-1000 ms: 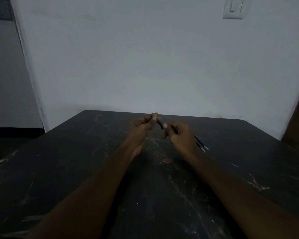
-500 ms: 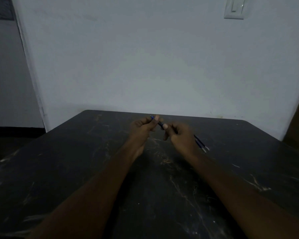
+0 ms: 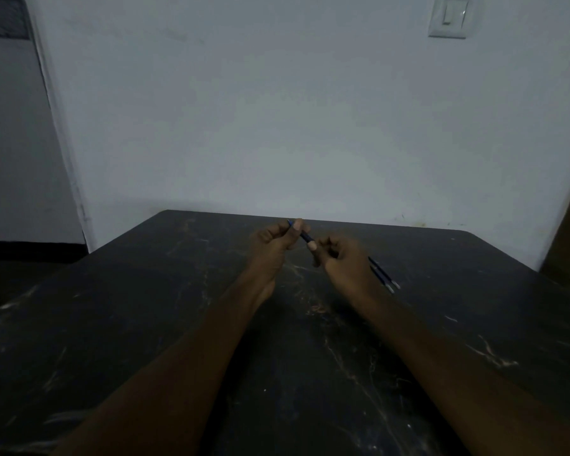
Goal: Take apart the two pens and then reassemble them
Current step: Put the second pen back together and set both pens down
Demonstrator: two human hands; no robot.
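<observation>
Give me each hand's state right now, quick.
Left hand: closed, pinching one end of the blue pen.
Right hand: closed on the same pen's other end; two pen ends stick out behind it.

No text, label, brand, number or sign can be read anywhere: the dim, blurred view shows no legible marking on any surface near the hands

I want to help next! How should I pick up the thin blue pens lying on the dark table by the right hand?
Pinch the thin blue pens around the middle of the barrels, coming straight down from above. They lie flat on the dark table, slanting away from the right hand, so fingers fit on either long side. The pale tips point toward you; I'd avoid those narrow ends.
</observation>
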